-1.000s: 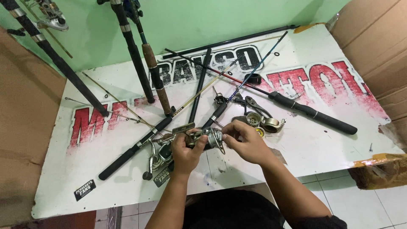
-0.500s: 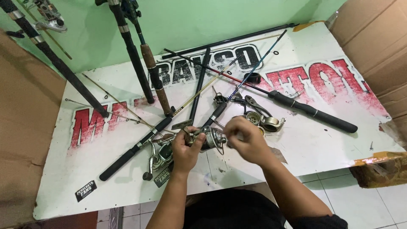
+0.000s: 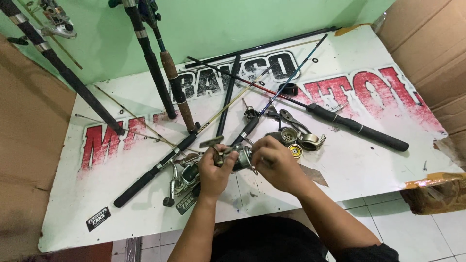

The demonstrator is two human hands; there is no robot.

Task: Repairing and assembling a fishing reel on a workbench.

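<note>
Both hands grip a spinning reel above the white board's front edge: left hand clasps its body, right hand closes over its spool side; pliers lie nearby.

Shiny metal reel, matt black foam rod grip, glossy printed white board.

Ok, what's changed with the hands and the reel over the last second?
Very little. Both hands have drawn slightly closer together around the small reel: the right hand has closed in over its side, and the left hand keeps gripping it from the other end. The fishing rods, loose reel parts and white board have not moved.
</note>
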